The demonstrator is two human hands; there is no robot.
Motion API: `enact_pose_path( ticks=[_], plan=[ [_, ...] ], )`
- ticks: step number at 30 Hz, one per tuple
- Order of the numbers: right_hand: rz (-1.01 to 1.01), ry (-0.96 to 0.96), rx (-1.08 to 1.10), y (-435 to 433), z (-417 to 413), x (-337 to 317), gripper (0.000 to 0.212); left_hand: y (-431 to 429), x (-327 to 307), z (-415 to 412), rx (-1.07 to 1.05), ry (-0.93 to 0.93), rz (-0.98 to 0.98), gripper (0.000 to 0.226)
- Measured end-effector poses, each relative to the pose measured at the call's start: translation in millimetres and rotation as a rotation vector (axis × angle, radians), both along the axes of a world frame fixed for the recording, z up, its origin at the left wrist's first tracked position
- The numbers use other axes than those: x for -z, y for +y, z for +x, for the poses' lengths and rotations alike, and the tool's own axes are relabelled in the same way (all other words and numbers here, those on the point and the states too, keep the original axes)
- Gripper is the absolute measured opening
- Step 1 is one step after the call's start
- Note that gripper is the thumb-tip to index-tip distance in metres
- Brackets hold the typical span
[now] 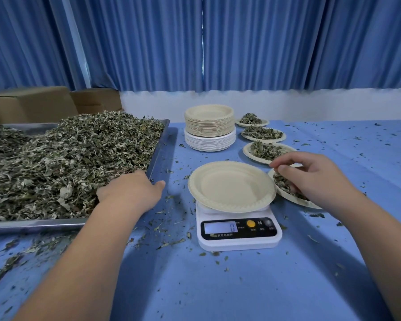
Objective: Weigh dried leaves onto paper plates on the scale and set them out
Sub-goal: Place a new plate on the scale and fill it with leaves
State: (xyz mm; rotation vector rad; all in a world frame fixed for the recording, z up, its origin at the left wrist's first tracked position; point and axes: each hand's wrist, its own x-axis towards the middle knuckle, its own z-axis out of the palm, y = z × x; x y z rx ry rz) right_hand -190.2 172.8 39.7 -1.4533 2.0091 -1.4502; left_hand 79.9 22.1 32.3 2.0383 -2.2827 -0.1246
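**Now the plate is zeroed and the left hand goes for leaves**

An empty plate (232, 186) sits on the scale (239, 230), between the two hands, and the display reads 0. The step in hand looks like the start of a fresh portion: fetching leaves to load that plate.

The left hand (134, 193) lies at the near right corner of the tray (33, 224). Its fingers are buried in the leaves (67, 158) and the thumb pokes out over the rim toward the scale. With the fingers hidden, I cannot tell whether it has a clump or is only pushing in.

The right hand (315, 179) hovers over a full plate (310, 205) lying on the bench (218, 286) just right of the scale. Its fingers are loosely curled and the lower ones brush the leaves, with nothing plainly pinched. Beyond this hand three more full plates (267, 151) stand in a row. A stack (210, 126) of spare plates sits beyond the scale.

The next move likely calls for the left hand to close on a loose clump, lift it clear of the rim and drop it to its right, onto the middle of the empty plate. Dry leaves shed easily, so a gentle release should keep crumbs off the scale. The portion can then be trimmed by pinches while watching the display.
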Motion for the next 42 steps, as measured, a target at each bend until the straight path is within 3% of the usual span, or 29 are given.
enact_pose_path(
  ticks=[8, 14, 19, 27, 42],
  plan=[
    [0.002, -0.006, 0.015, 0, 0, 0, 0.019, 9, -8, -1, -0.05, -0.11, -0.017, 0.062],
    [0.014, 0.003, 0.015, -1, -1, 0, 0.02, 5, -3, 3, 0.012, -0.044, 0.151, 0.066],
    [0.01, -0.005, 0.018, 0, -1, 0, 0.021, 4, -1, 2, -0.004, -0.012, 0.099, 0.06],
    [0.007, 0.003, 0.024, 0, -1, 0, 0.021, 6, 6, -6, -0.045, -0.004, 0.081, 0.07],
    [-0.01, 0.003, 0.013, -1, -2, 0, 0.022, 2, 6, 1, -0.052, 0.031, -0.021, 0.05]
  ],
)
